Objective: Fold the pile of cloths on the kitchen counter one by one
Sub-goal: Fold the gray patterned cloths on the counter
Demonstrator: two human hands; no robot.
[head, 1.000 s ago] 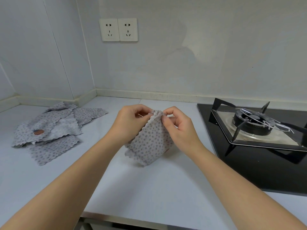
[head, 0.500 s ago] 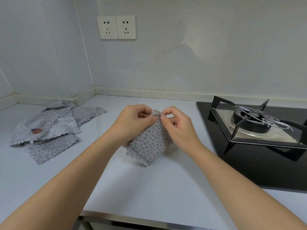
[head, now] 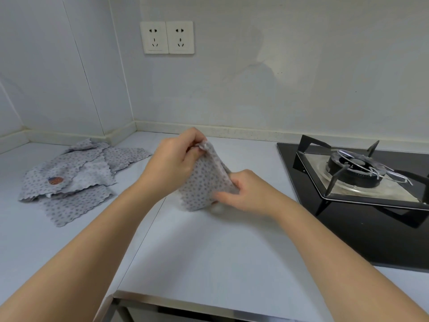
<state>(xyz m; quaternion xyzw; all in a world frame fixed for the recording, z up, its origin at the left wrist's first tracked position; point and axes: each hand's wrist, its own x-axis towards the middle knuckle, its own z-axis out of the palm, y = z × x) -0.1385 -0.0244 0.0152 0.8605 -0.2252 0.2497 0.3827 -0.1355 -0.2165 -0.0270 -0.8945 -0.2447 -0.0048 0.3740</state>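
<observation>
A small grey dotted cloth (head: 204,182), folded, hangs above the middle of the pale counter (head: 209,252). My left hand (head: 173,161) pinches its top corner, raised above the counter. Lower and to the right, my right hand (head: 246,191) grips the cloth's lower right edge with curled fingers. A pile of several unfolded grey dotted cloths (head: 74,177) lies flat at the left, near the wall corner; one carries a small brown patch (head: 55,180).
A black gas hob (head: 362,196) with a metal pan stand and burner (head: 357,163) fills the right side of the counter. Two wall sockets (head: 168,37) sit above. The counter's front edge (head: 185,300) runs close below my forearms.
My right hand has let go of the top corner and slid down to the cloth's lower right edge. My left hand keeps the top corner and has lifted slightly.
</observation>
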